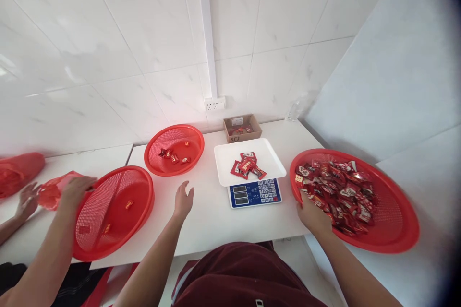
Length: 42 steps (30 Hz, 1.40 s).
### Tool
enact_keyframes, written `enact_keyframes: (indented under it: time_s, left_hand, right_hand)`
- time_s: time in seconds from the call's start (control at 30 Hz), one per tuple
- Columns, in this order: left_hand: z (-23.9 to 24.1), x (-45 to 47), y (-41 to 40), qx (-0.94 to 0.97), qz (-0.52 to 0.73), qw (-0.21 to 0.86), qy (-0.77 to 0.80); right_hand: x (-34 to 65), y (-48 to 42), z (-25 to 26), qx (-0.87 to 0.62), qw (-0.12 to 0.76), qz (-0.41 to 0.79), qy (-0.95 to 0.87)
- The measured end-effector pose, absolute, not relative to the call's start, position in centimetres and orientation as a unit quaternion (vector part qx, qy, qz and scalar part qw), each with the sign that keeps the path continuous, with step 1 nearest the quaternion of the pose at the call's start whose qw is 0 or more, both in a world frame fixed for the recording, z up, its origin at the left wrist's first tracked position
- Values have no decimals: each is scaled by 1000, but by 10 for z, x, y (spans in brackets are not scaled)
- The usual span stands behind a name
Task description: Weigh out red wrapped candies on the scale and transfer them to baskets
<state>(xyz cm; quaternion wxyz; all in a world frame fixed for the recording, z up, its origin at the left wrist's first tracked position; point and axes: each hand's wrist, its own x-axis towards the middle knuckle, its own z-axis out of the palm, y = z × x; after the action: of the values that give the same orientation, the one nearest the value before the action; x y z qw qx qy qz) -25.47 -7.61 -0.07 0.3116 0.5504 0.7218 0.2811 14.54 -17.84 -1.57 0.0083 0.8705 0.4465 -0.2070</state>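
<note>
My left hand (183, 200) hovers open over the white table, fingers spread, holding nothing, between a red basket and the scale. My right hand (314, 215) reaches into the near edge of the large red basket (394, 230) heaped with red candy packets (336, 192); its fingers are buried among the packets. The white scale tray (225, 163) bears a few red packets (248, 165) above the blue keypad (255, 192).
Another person's hands (74, 189) at the left handle a red bag (50, 192) beside a red basket (108, 213) with two candies. A further red basket (175, 148) holds several candies. A small cardboard box (242, 128) stands by the wall.
</note>
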Motion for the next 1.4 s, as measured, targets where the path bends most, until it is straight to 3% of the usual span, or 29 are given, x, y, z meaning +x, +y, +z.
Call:
enact_keyframes:
  time_s: [0.1, 0.2, 0.37, 0.93, 1.4]
  left_hand:
    - [4, -267, -47, 660, 218, 156, 702]
    - [11, -277, -21, 686, 131, 108, 708]
    - [15, -292, -12, 648, 30, 122, 751]
    - [21, -353, -59, 590, -5, 39, 806]
    - [28, -359, -44, 479, -3, 159, 863]
  right_hand:
    - [144, -178, -13, 868, 16, -216, 447]
    - [143, -178, -13, 866, 21, -219, 448]
    - [143, -178, -13, 870, 34, -210, 445]
    - [143, -178, -17, 869, 45, -175, 460]
    - [141, -177, -13, 872, 39, -194, 447]
